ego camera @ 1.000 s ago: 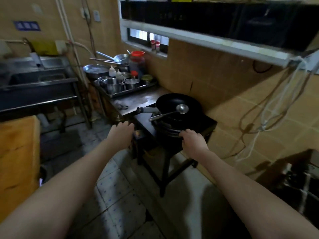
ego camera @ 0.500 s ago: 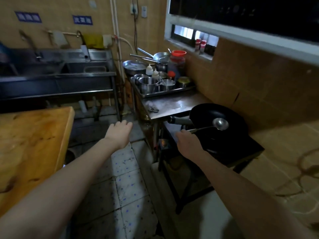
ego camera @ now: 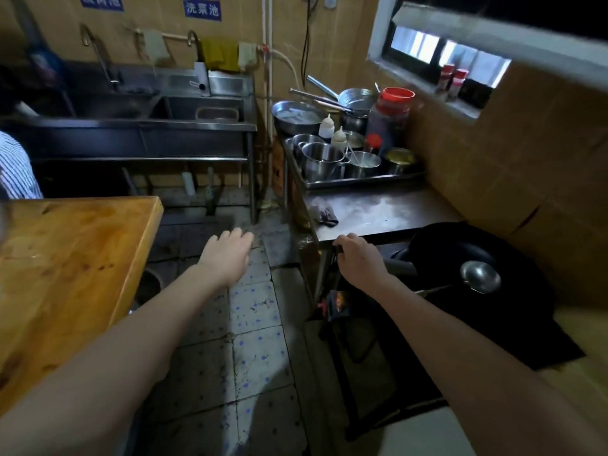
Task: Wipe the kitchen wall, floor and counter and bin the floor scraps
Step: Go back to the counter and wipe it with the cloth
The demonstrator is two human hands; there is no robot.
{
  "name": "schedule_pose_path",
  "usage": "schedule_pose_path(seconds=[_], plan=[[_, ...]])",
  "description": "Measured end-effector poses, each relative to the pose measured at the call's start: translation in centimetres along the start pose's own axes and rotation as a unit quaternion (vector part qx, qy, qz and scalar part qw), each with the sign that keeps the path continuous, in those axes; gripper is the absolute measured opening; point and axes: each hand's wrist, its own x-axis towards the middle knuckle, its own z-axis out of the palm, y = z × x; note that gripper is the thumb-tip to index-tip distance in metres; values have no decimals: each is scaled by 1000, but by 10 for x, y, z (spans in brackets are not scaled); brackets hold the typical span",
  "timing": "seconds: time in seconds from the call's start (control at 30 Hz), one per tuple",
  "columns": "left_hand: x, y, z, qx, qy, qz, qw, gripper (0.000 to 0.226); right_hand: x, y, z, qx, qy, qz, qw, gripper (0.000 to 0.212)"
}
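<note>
The tiled floor [ego camera: 256, 366] fills the middle, grimy with blue specks, seen between a wooden table [ego camera: 65, 268] at left and a steel table [ego camera: 388, 212] at right. A tan tiled wall [ego camera: 513, 153] runs along the right side behind the steel table. A steel sink [ego camera: 138, 126] is set against the far wall. A black wok [ego camera: 460, 248] is seen on a dark stove stand [ego camera: 427, 340] just beside the steel table, with a metal ladle [ego camera: 480, 277] resting in it. A tray of steel pots [ego camera: 348, 166] is placed at the far end of the steel table, with a red-lidded jar [ego camera: 391, 116] behind it.

A crumpled grey rag [ego camera: 324, 212] is lying on the steel table near its front-left edge, untouched, just beyond the right hand and apart from it.

The left hand [ego camera: 227, 255] is held out over the floor, grip loosely open, fingers slightly curled, nothing held or touched. The right hand [ego camera: 358, 261] is placed at the front edge of the steel table, grip narrow, fingers curled down over the edge; a dark item is glimpsed under the fingers, but whether anything is actually grasped cannot be told. The wok handle is seen just right of this hand.
</note>
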Motion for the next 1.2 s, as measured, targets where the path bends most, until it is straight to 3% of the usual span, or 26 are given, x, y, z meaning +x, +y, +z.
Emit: schedule_pose_path(seconds=[0.57,0.7,1.0,1.2], plan=[[248,-91,44,25,-33,107,993,31,191,11,104,15,-58,176,983,29],[288,-91,68,40,-67,117,990,29,208,32,135,34,-101,208,972,29],[361,-66,114,11,-97,129,987,28,277,81,169,30,-100,249,963,24],[403,-71,134,1,-117,109,987,29,325,101,194,6,-159,250,955,48]])
